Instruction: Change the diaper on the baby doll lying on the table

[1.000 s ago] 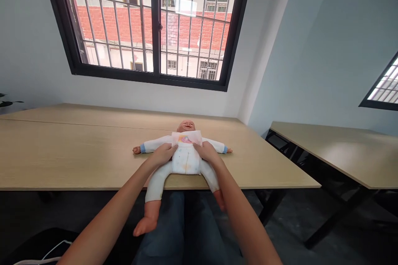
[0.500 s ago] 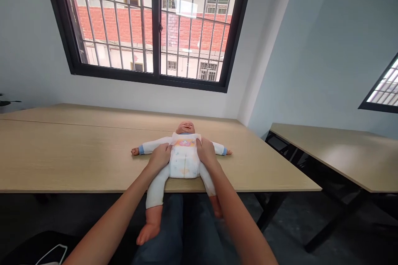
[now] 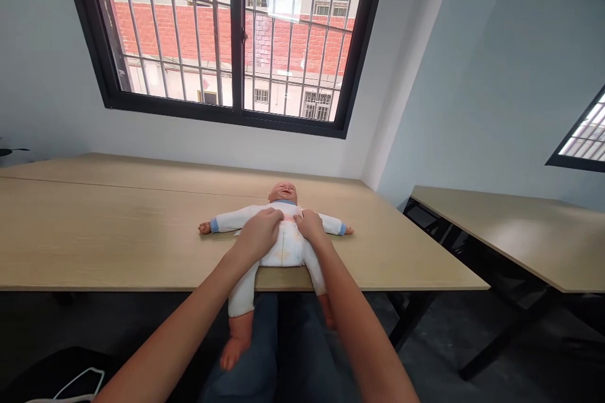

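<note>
A baby doll (image 3: 283, 192) in a white outfit with blue cuffs lies on its back on the wooden table (image 3: 118, 227), arms spread, legs hanging over the front edge. A white patterned diaper (image 3: 282, 247) covers its belly and hips. My left hand (image 3: 265, 227) is closed at the diaper's upper front, its fingertips near the middle and partly hidden. Just to the right, my right hand (image 3: 309, 225) pinches the diaper's upper right part. The two hands are a small gap apart.
Behind the table is a barred window (image 3: 236, 116) in a pale wall. A second table (image 3: 510, 227) stands at the right. Below the front edge, the person's legs in dark trousers show, with a dark object and white loop at the lower left.
My left hand has moved right and up from the diaper's left side to near its middle. My right hand has shifted slightly inward. The doll's left-side leg has swung a little inward.
</note>
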The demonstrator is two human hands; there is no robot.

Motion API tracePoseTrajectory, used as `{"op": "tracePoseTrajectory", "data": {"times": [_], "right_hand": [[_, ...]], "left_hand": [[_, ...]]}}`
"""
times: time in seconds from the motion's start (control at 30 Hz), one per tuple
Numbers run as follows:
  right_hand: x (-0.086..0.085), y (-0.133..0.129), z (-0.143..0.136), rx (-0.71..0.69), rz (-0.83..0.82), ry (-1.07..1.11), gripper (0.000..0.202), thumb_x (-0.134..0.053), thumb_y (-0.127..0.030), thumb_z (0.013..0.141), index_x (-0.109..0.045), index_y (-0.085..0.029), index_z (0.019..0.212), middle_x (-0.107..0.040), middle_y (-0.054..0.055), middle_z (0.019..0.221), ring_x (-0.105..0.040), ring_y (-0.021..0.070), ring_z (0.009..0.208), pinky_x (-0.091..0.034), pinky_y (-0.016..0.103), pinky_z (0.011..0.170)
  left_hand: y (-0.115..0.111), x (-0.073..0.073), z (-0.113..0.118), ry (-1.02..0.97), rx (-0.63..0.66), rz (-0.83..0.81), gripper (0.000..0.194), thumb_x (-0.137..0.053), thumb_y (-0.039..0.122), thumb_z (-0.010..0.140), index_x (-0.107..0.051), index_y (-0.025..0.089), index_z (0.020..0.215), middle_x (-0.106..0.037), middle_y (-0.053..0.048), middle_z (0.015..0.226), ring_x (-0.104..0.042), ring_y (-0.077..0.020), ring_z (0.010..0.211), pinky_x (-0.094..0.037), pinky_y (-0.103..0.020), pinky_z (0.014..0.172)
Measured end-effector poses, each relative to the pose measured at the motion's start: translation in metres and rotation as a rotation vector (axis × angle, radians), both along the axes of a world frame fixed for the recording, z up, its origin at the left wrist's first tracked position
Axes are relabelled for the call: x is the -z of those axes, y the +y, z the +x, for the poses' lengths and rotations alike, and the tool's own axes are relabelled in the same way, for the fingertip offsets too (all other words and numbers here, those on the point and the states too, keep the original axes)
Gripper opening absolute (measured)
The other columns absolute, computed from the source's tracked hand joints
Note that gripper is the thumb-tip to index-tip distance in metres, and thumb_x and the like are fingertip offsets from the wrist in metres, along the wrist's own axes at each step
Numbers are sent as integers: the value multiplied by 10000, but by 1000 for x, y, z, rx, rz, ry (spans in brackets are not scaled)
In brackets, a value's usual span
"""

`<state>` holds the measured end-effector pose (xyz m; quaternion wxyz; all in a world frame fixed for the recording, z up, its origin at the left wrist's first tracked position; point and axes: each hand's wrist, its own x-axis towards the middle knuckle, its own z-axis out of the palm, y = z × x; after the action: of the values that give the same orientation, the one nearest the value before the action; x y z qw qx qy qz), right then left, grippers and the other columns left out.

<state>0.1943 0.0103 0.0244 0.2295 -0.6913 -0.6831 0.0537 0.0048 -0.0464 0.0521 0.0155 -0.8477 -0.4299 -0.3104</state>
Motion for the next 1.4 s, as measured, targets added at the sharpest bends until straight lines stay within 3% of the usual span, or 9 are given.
{"op": "tracePoseTrajectory", "data": {"times": [0.13,0.27,0.47,0.57,0.7,0.9,1.1,1.27,1.4], "right_hand": [[3,0,12,-22,49,222,388,-509,-451,909,-673,-99,922,-711,155,960,-644,219,831,-447,277,701],[8,-7,47,-64,17,544,485,-341,-446,966,-659,-91,873,-716,126,838,-638,158,660,-463,239,593],[32,-30,90,65,-46,469,207,-545,-210,797,-675,-101,679,-678,94,637,-597,163,580,-460,265,647],[40,-36,88,57,-19,325,147,-603,-178,757,-730,-118,798,-731,104,811,-650,199,766,-457,280,779],[40,-31,75,-8,14,131,264,-561,-297,865,-727,-189,1039,-721,92,1091,-642,204,989,-443,271,847],[42,-17,59,78,-22,46,324,-490,-367,905,-736,-183,1007,-720,118,1050,-641,225,963,-436,291,776],[47,-11,55,180,9,10,262,-555,-319,816,-727,-195,972,-660,121,1100,-610,225,948,-412,284,735],[56,-7,60,123,43,109,187,-527,-277,793,-687,-188,832,-672,76,875,-569,192,758,-360,274,662],[64,-3,67,58,191,421,144,-571,-292,725,-570,-174,642,-569,14,620,-466,153,611,-313,261,604]], "left_hand": [[4,4,23,152,122,-85,229,-410,230,925,-626,164,962,-663,-145,1064,-586,-278,1045,-429,-393,932],[7,16,26,150,132,-77,281,-359,284,967,-604,161,1028,-644,-148,1132,-563,-278,1090,-413,-408,972],[1,16,27,170,119,-76,396,-363,389,975,-573,191,1246,-601,-148,1184,-545,-294,1094,-391,-449,979],[-2,16,32,207,84,-64,457,-340,424,979,-540,254,1352,-571,-161,1222,-542,-318,1078,-370,-500,974],[-4,19,36,209,88,-46,473,-341,478,971,-532,308,1369,-541,-165,1274,-504,-349,1130,-361,-528,969],[8,23,35,138,90,-58,381,-301,267,972,-579,137,1198,-621,-169,1100,-553,-290,1047,-413,-437,930],[13,15,32,102,170,-65,269,-413,285,932,-636,192,1050,-668,-93,1038,-597,-251,1000,-448,-368,899],[7,8,44,95,179,-113,362,-486,336,908,-633,265,1231,-663,-69,1156,-590,-251,1089,-444,-370,926],[10,13,56,138,208,-108,443,-388,239,933,-565,334,1328,-663,-42,1213,-582,-243,1144,-417,-407,959]]}}
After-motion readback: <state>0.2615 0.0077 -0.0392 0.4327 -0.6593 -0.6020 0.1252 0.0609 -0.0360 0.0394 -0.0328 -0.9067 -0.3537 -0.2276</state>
